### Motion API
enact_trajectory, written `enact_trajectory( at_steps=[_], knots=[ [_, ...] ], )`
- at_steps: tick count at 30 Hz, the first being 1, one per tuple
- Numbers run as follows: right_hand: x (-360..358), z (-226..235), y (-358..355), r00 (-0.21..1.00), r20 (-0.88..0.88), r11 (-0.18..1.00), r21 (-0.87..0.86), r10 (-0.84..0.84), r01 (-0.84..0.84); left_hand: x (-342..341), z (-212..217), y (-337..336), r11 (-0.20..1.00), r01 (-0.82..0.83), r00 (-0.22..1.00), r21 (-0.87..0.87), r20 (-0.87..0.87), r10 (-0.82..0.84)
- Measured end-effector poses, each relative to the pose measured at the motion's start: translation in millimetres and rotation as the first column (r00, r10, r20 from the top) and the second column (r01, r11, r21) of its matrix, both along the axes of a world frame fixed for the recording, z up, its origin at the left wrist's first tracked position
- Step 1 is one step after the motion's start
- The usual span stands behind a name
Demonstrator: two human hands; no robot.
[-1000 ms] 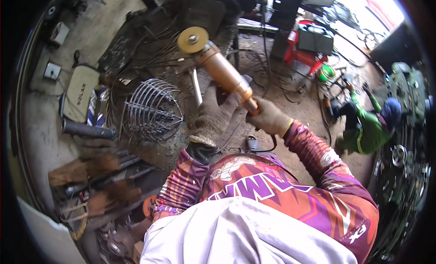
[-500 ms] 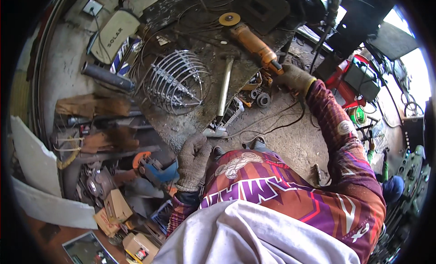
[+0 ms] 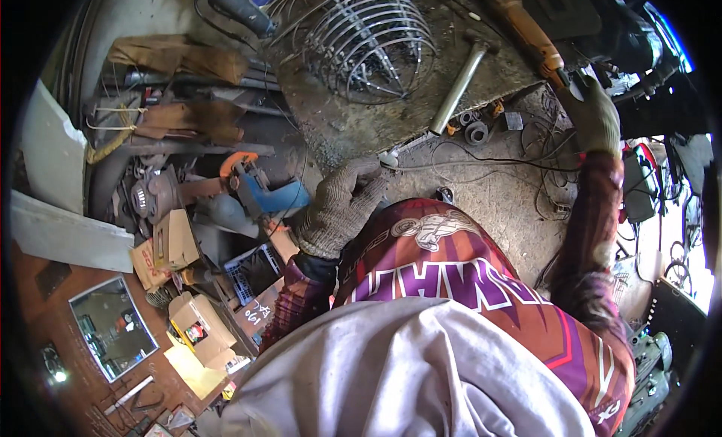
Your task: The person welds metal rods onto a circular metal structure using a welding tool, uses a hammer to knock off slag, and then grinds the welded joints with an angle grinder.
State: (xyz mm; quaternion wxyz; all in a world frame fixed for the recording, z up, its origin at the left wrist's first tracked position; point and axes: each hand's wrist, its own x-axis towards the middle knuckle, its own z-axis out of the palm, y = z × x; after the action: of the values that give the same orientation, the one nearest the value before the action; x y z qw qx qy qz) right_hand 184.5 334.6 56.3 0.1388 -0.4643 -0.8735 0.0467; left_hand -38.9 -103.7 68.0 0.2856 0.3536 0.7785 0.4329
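My right hand, in a pale knit glove, is at the tail end of an orange angle grinder that lies on the workbench. Its fingers appear closed about that end, though the grip is partly hidden. Close to my body, beside the bench's near corner, my left hand wears a dirty knit glove. Its fingers curl loosely, and nothing shows in them. A hammer with a pale metal handle lies on the bench left of the grinder. Farther left rests a domed cage of bent metal rods.
The dark metal workbench has a near corner in front of me. Cables trail below it on the right. A blue machine with an orange guard, an open cardboard box and a mirror-like panel stand left.
The view has turned, so the bench, cage, hammer and grinder appear higher and farther right. My right hand stays by the grinder's tail, and my left hand stays near the bench corner.
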Motion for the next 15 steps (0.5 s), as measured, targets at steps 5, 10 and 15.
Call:
enact_trajectory(
  at_steps=[5,10,15],
  knots=[
    [-99.8,26.1,-140.2,0.973,-0.231,0.938,-0.337,0.0,-0.08,-25.2,-27.1,-33.2,0.979,-0.186,0.965,0.086,0.205,0.166],
    [-169.1,0.6,-148.4,0.994,0.075,0.913,-0.395,-0.076,0.1,-79.8,-27.9,-30.9,0.935,-0.153,0.966,0.321,-0.151,0.21],
    [-171.9,-20.2,-130.2,0.981,-0.076,0.799,-0.593,-0.178,0.099,-133.4,-51.7,-50.3,0.924,-0.124,0.961,0.362,-0.189,0.203]
  ],
)
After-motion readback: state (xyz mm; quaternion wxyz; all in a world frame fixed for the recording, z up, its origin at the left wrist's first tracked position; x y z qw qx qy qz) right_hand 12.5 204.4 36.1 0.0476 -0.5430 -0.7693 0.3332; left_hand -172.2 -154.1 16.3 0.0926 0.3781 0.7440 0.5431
